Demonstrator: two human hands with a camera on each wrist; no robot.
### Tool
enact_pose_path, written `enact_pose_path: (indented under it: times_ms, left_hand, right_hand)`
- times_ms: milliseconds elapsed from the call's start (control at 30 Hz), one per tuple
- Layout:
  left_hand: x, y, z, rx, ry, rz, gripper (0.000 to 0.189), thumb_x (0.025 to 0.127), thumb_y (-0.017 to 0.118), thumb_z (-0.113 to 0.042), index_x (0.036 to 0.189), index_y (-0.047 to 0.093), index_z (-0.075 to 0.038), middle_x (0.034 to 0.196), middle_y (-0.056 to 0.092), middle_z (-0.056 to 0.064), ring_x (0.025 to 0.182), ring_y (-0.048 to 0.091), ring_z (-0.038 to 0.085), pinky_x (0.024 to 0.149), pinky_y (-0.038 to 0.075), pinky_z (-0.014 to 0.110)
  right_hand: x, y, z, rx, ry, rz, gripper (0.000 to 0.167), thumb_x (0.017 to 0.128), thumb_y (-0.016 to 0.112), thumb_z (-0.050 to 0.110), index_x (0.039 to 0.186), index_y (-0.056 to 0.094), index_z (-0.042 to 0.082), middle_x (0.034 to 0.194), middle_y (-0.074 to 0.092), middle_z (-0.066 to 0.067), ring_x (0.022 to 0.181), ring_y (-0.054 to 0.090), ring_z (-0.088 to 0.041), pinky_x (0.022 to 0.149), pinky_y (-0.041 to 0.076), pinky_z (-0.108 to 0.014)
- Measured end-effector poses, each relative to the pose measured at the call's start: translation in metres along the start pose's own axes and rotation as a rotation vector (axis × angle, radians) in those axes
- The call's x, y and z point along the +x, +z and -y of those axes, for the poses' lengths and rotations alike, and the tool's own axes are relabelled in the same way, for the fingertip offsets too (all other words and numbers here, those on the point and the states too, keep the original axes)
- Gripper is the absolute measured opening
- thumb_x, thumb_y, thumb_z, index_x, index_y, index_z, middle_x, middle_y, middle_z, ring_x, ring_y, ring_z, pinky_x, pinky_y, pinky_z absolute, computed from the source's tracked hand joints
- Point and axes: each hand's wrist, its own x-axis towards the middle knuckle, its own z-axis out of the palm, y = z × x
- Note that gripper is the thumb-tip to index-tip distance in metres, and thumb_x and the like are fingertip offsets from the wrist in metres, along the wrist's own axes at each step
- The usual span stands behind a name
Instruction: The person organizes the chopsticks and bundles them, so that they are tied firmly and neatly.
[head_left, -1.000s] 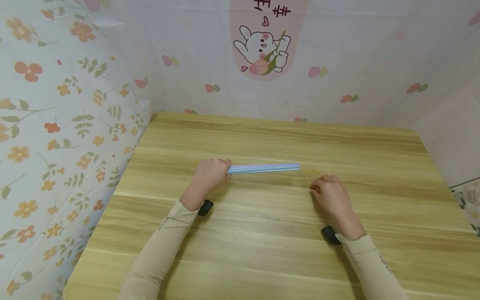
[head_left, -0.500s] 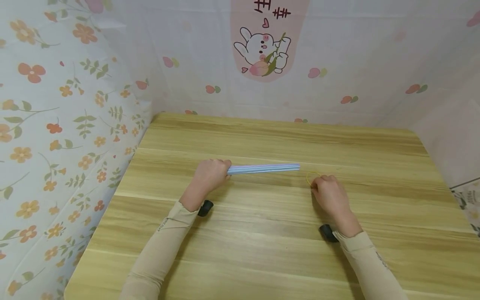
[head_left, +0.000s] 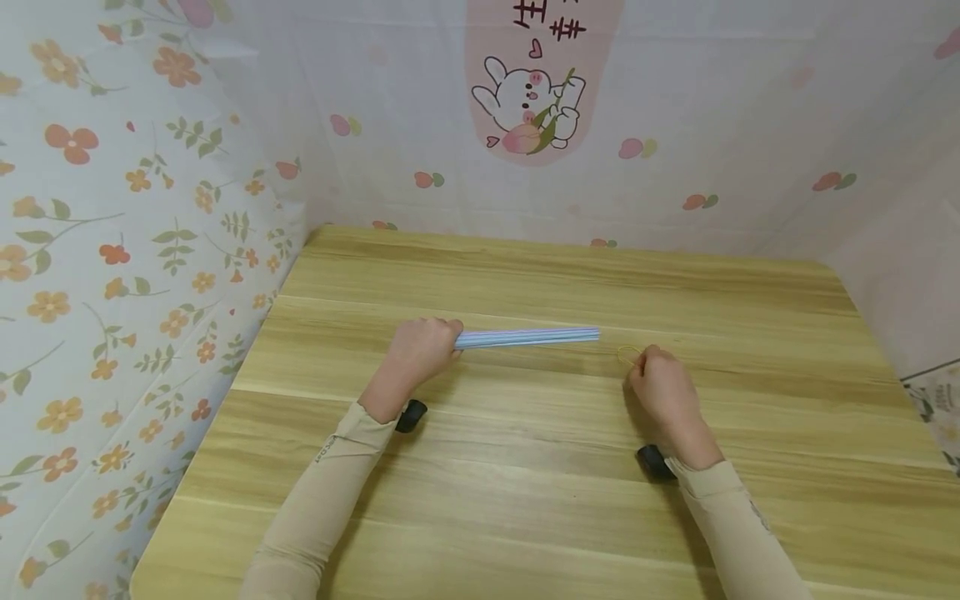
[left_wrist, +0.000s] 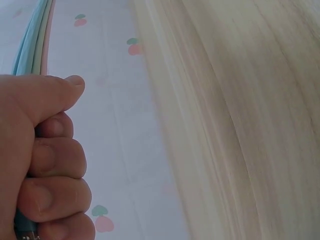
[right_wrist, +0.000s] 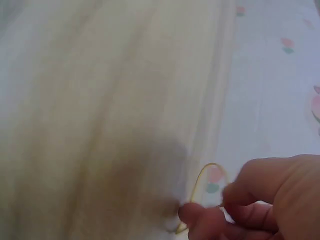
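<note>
The bundle of thin pastel rods, perhaps straws, (head_left: pixel 527 337) is in your left hand (head_left: pixel 423 352), which wraps one end in a fist, thumb laid along it; pale blue, green and pink show where the rods leave your grip. The free end points toward your right side; whether it touches the surface (head_left: pixel 517 508) beneath, the pictures do not settle. Just past that end is a thin yellow loop, apparently a rubber band, (right_wrist: pixel 212 164) well apart from your left fist and not around the rods. Your right hand (head_left: pixel 663 387) pinches it between thumb and fingertips, just beyond the bundle's free end.

The step in hand looks like readying the band beside the bundle. The next move likely calls for you to widen the loop, bring it level with the free end and pass every rod through, with your left fist steady so the tips stay even. A stray rod could snag so thin a loop.

Farther out, beyond the bundle, a rabbit-print cloth (head_left: pixel 360 167) hangs behind the surface.
</note>
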Motion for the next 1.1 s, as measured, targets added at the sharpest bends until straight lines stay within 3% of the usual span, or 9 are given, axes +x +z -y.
enact_pose_path:
  times_ms: [100, 200, 333, 433, 567, 667, 867, 1100]
  left_hand:
    - [0.000, -0.001, 0.000, -0.006, -0.003, 0.001, 0.019, 0.085, 0.070, -0.021, 0.075, 0.058, -0.010, 0.059, 0.053, 0.000, 0.048, 0.038, 0.011, 0.040, 0.039, 0.028]
    - [0.000, -0.002, 0.000, -0.011, -0.010, 0.008, 0.019, 0.085, 0.070, -0.021, 0.075, 0.058, -0.010, 0.059, 0.053, 0.000, 0.049, 0.038, 0.011, 0.040, 0.039, 0.028]
    - [0.000, -0.004, 0.000, -0.022, -0.016, 0.018, 0.019, 0.086, 0.068, -0.020, 0.075, 0.057, -0.010, 0.058, 0.050, -0.001, 0.049, 0.036, 0.011, 0.040, 0.037, 0.027]
    - [0.000, -0.006, -0.001, -0.031, -0.018, 0.023, 0.018, 0.086, 0.067, -0.019, 0.074, 0.057, -0.009, 0.057, 0.048, -0.001, 0.049, 0.035, 0.011, 0.040, 0.035, 0.027]
    - [0.000, -0.008, -0.001, -0.030, -0.013, 0.028, 0.018, 0.087, 0.067, -0.020, 0.076, 0.058, -0.009, 0.058, 0.049, 0.000, 0.049, 0.035, 0.011, 0.040, 0.034, 0.026]
    - [0.001, -0.009, -0.001, -0.031, -0.009, 0.030, 0.019, 0.088, 0.067, -0.021, 0.077, 0.058, -0.009, 0.059, 0.052, 0.001, 0.049, 0.036, 0.011, 0.041, 0.035, 0.026]
    - [0.002, -0.011, -0.002, -0.029, 0.003, 0.022, 0.019, 0.088, 0.067, -0.022, 0.076, 0.058, -0.009, 0.058, 0.051, 0.000, 0.049, 0.035, 0.011, 0.040, 0.034, 0.026]
    - [0.003, -0.010, -0.005, -0.008, 0.015, 0.010, 0.021, 0.088, 0.066, -0.023, 0.074, 0.056, -0.010, 0.057, 0.048, -0.001, 0.048, 0.034, 0.010, 0.040, 0.033, 0.026]
  right_hand:
    - [0.001, -0.005, -0.002, 0.070, 0.006, 0.004, 0.010, 0.086, 0.049, 0.001, 0.086, 0.052, -0.008, 0.070, 0.055, -0.019, 0.056, 0.050, -0.027, 0.051, 0.042, -0.040]
    - [0.002, -0.012, -0.004, 0.078, 0.012, 0.067, 0.018, 0.090, 0.052, 0.005, 0.093, 0.056, -0.012, 0.075, 0.060, -0.022, 0.060, 0.054, -0.028, 0.055, 0.045, -0.041]
    - [0.003, -0.021, -0.002, 0.045, 0.040, 0.185, 0.022, 0.091, 0.052, 0.007, 0.091, 0.063, -0.012, 0.081, 0.064, -0.024, 0.069, 0.058, -0.031, 0.065, 0.048, -0.046]
    - [0.003, -0.028, 0.001, 0.067, 0.073, 0.223, 0.023, 0.093, 0.050, 0.006, 0.091, 0.064, -0.012, 0.076, 0.064, -0.020, 0.065, 0.057, -0.027, 0.059, 0.047, -0.042]
    - [0.004, -0.033, 0.006, 0.158, 0.095, 0.174, 0.026, 0.098, 0.047, 0.010, 0.098, 0.060, -0.012, 0.065, 0.061, -0.013, 0.052, 0.053, -0.017, 0.048, 0.042, -0.030]
    - [0.005, -0.035, 0.010, 0.199, 0.087, 0.091, 0.025, 0.099, 0.045, 0.011, 0.100, 0.057, -0.010, 0.063, 0.061, -0.011, 0.047, 0.051, -0.013, 0.044, 0.040, -0.025]
    - [0.007, -0.034, 0.020, 0.222, 0.067, -0.061, 0.021, 0.098, 0.048, 0.013, 0.102, 0.056, -0.006, 0.065, 0.064, -0.011, 0.045, 0.053, -0.008, 0.042, 0.041, -0.023]
    - [0.010, -0.041, 0.040, 0.256, 0.037, -0.129, 0.020, 0.098, 0.050, 0.016, 0.104, 0.057, -0.002, 0.066, 0.065, -0.010, 0.046, 0.054, -0.007, 0.040, 0.041, -0.023]
